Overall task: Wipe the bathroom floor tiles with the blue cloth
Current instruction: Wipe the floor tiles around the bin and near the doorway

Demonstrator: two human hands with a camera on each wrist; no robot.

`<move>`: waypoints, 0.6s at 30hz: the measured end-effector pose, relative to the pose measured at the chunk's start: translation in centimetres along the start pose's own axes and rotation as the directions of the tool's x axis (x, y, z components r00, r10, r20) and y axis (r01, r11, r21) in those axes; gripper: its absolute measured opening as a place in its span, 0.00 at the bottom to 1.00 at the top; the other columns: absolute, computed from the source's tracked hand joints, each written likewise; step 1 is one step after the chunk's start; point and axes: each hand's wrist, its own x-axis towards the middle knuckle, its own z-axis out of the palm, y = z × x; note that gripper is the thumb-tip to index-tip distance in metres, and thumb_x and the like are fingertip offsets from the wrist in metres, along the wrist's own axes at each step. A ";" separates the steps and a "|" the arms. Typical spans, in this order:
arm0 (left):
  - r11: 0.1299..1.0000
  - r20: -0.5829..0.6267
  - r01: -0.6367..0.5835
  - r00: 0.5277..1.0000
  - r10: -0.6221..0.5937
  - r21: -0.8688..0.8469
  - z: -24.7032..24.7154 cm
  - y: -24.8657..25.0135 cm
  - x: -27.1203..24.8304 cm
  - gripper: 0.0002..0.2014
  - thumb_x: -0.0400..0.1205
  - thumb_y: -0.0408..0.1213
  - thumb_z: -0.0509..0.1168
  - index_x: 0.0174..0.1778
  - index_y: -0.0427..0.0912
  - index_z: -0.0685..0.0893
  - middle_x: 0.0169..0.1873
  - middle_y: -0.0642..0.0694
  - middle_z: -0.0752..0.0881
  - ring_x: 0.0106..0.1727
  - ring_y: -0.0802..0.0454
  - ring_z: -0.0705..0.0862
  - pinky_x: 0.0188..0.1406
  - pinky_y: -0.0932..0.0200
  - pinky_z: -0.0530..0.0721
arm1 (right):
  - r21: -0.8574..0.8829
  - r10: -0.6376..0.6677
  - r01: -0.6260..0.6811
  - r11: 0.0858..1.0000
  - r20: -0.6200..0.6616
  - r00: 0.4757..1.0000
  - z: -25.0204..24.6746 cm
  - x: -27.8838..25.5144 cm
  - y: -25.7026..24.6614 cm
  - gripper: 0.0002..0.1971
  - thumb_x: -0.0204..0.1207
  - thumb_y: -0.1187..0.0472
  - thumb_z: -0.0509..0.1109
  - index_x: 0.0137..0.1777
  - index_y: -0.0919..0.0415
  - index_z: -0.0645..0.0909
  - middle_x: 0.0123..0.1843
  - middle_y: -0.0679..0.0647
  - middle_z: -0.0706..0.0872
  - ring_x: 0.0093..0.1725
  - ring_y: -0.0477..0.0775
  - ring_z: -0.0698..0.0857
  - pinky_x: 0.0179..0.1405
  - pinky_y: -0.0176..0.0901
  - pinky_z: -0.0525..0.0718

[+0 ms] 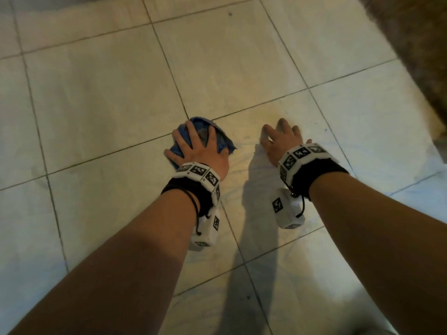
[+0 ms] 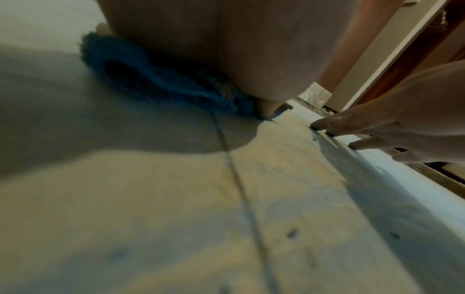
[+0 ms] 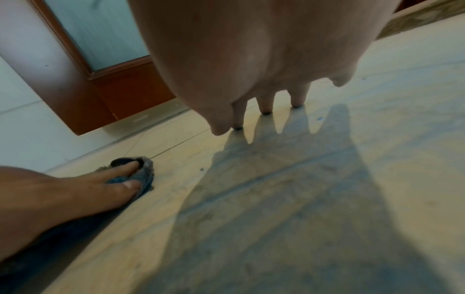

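Note:
The blue cloth lies bunched on the pale floor tiles, right where two grout lines cross. My left hand lies on top of it with fingers spread and fairly straight, pressing it to the floor. From the left wrist view the cloth bulges out under the palm. My right hand is beside it to the right, holding nothing, propped on the tile on its spread fingertips. The right wrist view shows the left hand's fingers across the cloth.
A brown wooden door with a frosted glass panel stands ahead to the left. A dark mottled surface borders the tiles at the upper right. A pale threshold strip runs past the right hand. Small dark specks dot the tiles.

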 end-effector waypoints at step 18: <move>0.980 0.001 -0.147 0.989 0.149 0.135 -0.9 0.2 2.4 0.32 0.88 0.64 0.44 0.86 0.66 0.39 0.84 0.51 0.27 0.85 0.39 0.29 0.80 0.24 0.39 | -0.051 -0.012 0.017 0.999 0.089 0.996 0.1 0.8 1.8 0.28 0.88 0.51 0.48 0.86 0.48 0.47 0.88 0.54 0.39 0.85 0.67 0.38 0.81 0.72 0.51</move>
